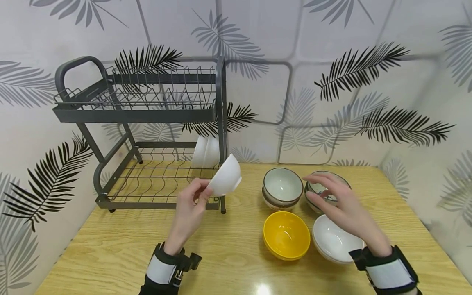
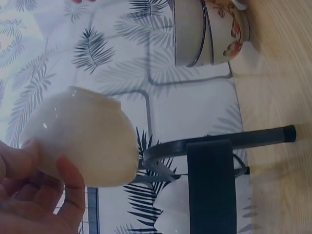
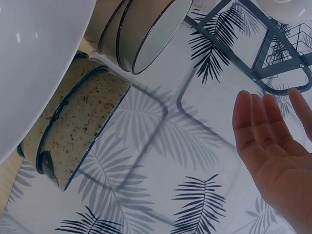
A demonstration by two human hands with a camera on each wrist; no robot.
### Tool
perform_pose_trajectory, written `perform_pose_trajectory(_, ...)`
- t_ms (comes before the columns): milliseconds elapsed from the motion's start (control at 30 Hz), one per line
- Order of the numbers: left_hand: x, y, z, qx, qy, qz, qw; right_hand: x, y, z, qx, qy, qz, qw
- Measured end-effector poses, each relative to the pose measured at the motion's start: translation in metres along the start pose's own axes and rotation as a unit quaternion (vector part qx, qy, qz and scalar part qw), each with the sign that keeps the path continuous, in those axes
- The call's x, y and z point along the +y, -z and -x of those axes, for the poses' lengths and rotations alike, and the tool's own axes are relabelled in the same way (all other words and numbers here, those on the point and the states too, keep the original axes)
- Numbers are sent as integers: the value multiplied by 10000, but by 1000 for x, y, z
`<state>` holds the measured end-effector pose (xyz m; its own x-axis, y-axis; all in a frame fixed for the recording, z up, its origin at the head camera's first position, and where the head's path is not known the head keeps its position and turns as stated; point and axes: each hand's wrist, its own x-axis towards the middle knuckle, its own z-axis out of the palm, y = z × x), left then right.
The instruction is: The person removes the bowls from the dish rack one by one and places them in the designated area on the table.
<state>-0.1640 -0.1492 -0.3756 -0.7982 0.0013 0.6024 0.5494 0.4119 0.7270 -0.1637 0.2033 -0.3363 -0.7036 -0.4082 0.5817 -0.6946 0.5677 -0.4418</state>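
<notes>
Left hand [image 1: 188,205] pinches the white bowl [image 1: 225,176] just right of the rack [image 1: 147,135] post, right hand [image 1: 337,200] flat, empty; I'd tilt it rim-first beside the racked bowls [image 1: 205,151].

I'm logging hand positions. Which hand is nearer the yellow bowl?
Right. The right hand hovers open just up and right of the yellow bowl, over the speckled bowl. The left hand holds a white bowl by the rack, farther left.
</notes>
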Motion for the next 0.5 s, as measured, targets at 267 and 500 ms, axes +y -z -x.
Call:
perform_pose_trajectory(267,4,-11,10,-750,-856,149,9934,-9,-14,-13,-194,332,-187,9991)
perform_pose_trajectory(500,3,-26,16,-1475,-1450,434,9774,-12,-28,-22,-644,454,-268,9965)
